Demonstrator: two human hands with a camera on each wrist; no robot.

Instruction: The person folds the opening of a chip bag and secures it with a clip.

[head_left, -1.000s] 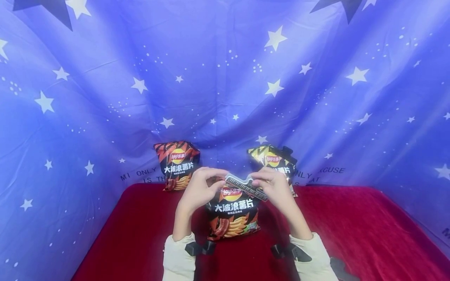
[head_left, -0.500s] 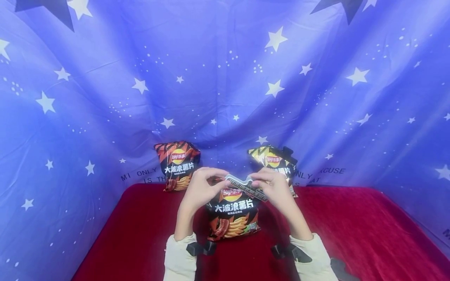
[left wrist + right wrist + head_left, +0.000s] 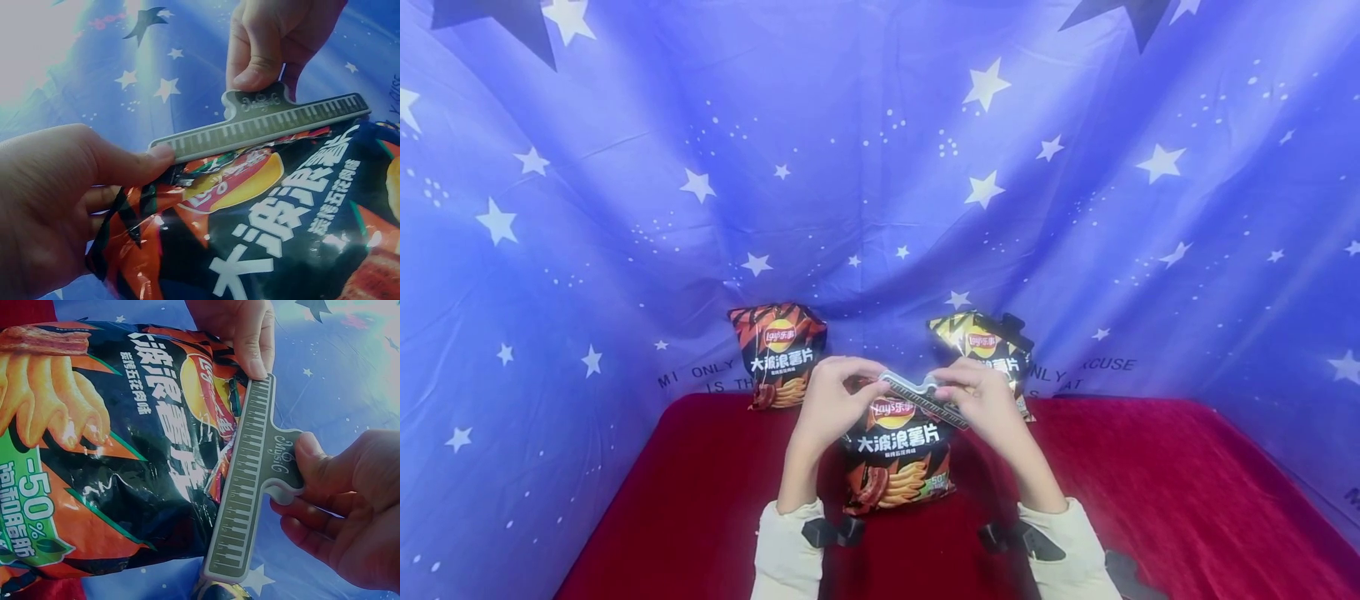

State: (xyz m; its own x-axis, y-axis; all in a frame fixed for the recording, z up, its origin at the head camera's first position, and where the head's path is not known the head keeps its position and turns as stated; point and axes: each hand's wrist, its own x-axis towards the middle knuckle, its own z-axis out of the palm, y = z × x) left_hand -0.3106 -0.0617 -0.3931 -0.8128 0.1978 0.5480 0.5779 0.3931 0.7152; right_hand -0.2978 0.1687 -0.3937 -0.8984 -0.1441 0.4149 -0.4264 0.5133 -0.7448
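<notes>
A black and orange bag of potato chips point(image 3: 898, 467) stands on the table in front of me in the head view. Along its top edge lies a long bag clip point(image 3: 244, 487) with a piano-key pattern and "Music" on its handle. My right hand point(image 3: 988, 404) pinches that handle between thumb and fingers. My left hand point(image 3: 831, 404) grips the bag's top corner, its thumb point(image 3: 147, 159) on the near end of the clip and its fingers partly hidden behind the bag. Whether the clip's bars are fully closed on the bag's edge, I cannot tell.
Behind stand a red and black chip bag point(image 3: 782, 354) on the left and a yellow and black one point(image 3: 977, 337) on the right, with a black clip point(image 3: 1017, 330) at its top. Red cloth point(image 3: 1150, 483) covers the table; a starry blue curtain point(image 3: 865, 167) hangs behind.
My left forearm has shifted slightly to the right, and the clip's face looks a little more tipped. Both hands keep their holds; the bags have not visibly moved.
</notes>
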